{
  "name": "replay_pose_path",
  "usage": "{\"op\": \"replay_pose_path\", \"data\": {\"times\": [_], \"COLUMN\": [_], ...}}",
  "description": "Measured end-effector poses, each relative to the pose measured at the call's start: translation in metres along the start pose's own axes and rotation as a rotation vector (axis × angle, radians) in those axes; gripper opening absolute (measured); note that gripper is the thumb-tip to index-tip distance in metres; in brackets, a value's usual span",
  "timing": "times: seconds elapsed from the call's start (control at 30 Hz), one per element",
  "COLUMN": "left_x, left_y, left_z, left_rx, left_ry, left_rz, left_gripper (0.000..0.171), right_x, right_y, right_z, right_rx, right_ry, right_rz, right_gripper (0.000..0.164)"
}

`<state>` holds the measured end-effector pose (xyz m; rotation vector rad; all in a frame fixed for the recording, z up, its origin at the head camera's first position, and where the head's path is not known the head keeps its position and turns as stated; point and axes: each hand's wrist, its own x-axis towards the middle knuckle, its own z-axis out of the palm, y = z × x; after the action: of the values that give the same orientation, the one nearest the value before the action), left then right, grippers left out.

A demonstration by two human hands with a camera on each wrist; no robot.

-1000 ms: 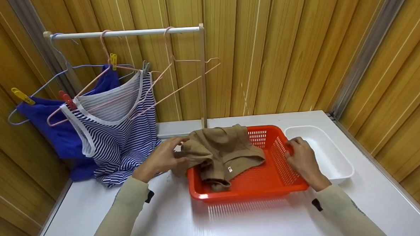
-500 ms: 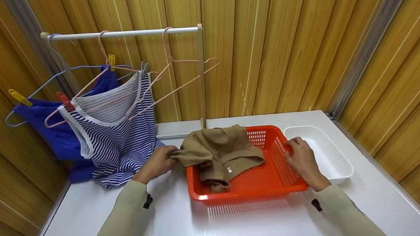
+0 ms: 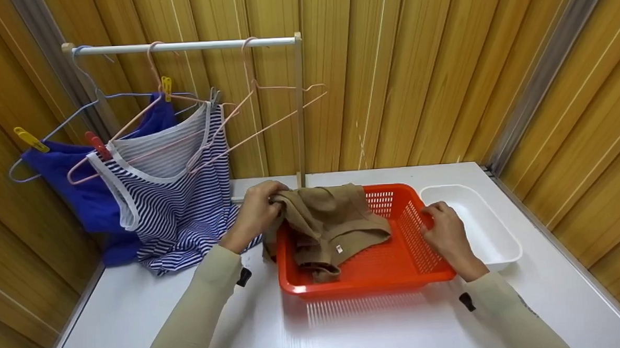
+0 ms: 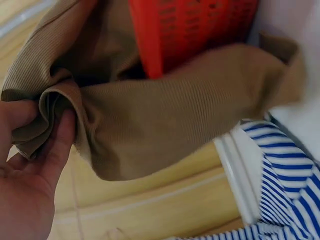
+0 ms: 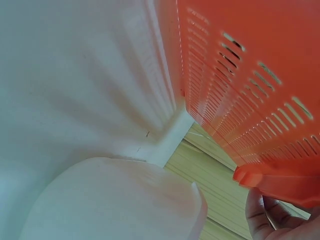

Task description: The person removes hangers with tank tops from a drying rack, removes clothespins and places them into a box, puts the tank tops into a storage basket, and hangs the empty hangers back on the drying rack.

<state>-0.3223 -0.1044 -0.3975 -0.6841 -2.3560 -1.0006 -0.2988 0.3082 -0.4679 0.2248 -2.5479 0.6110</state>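
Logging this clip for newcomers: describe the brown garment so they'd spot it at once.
On the white table stands a red basket. The brown garment lies partly in it and over its left rim, pinched there by the left hand. Unlike the striped top and the blue garment, it is off the clothes rack.

White table (image 3: 380, 333), on it a red basket (image 3: 367, 286), a white basin (image 3: 482, 219) and a striped top's hem (image 3: 180, 255).

Brown garment (image 4: 165, 120) matt ribbed cloth, basket (image 3: 367, 285) glossy perf. plastic, tub (image 3: 482, 221) smooth plastic, wall (image 3: 416, 85) wood-look
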Motion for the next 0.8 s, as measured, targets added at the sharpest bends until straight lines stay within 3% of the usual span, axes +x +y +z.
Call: {"op": "replay_pose_path", "data": {"times": [0.13,0.23,0.4,0.5,0.57,0.67,0.8], "left_x": [0.001,-0.003,-0.020,-0.028,-0.030,-0.027,-0.025], "left_y": [0.023,0.035,0.041,0.038,0.034,0.026,0.001], "left_z": [0.010,0.019,0.034,0.036,0.031,0.014,-0.012], "left_rx": [0.018,0.092,0.348,0.419,0.368,0.197,0.004], "left_ry": [-0.028,-0.085,-0.348,-0.475,-0.496,-0.461,-0.379], "left_rz": [0.090,0.143,0.207,0.232,0.219,0.156,0.001], "left_gripper": [0.027,0.028,0.023,0.020,0.020,0.028,0.040], "right_x": [0.000,0.000,0.001,0.000,-0.001,-0.002,-0.002], "right_y": [-0.001,-0.001,-0.002,-0.002,-0.002,-0.002,-0.002], "right_z": [0.000,0.000,-0.001,0.000,0.001,0.001,0.000], "right_rx": [0.005,0.016,0.026,0.029,0.030,0.029,0.032], "right_ry": [-0.014,-0.022,-0.013,-0.014,-0.019,-0.027,-0.019], "right_rz": [0.004,0.010,0.007,0.009,0.014,0.021,0.027], "right_gripper": [0.034,0.035,0.034,0.035,0.035,0.035,0.035]}}
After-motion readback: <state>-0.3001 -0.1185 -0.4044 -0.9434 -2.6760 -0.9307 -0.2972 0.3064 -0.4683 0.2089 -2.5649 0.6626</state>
